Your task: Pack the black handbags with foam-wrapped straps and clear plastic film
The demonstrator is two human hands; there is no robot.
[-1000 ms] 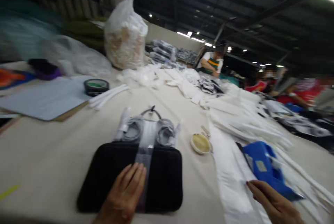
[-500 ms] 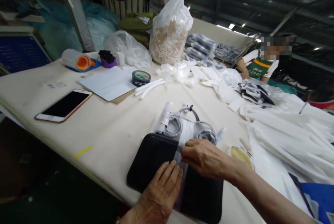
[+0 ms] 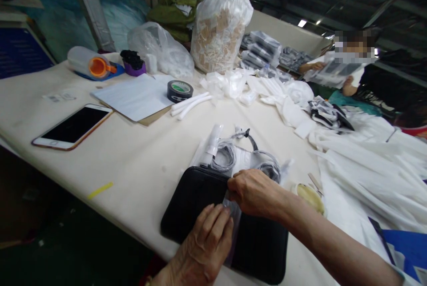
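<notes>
A flat black zip case [image 3: 191, 203] lies tilted on the table near me. A clear plastic strip [image 3: 233, 221] runs across its middle. My right hand [image 3: 251, 192] is closed at the case's upper edge, pinching the strip's plastic. My left hand [image 3: 208, 241] lies on the case just below, fingers bent and fingertips on the strip; its thumb is hidden. Beyond the case's far edge are a coiled grey cable [image 3: 223, 156] and a second cable coil [image 3: 269, 168], both in clear plastic, with a dark cable loop [image 3: 251, 138] between them.
On the left are a phone [image 3: 73, 126], white sheets [image 3: 136, 97], a tape roll [image 3: 180, 91] and a bottle [image 3: 88, 61]. White foam sticks [image 3: 191, 104] lie ahead. White fabric [image 3: 367, 161] and a yellowish round container [image 3: 308, 197] are at right. A co-worker [image 3: 353, 61] holds a packaged item.
My left fingers have bent up from lying flat. My right hand has shifted slightly up and left along the strip. The co-worker has raised a packaged item.
</notes>
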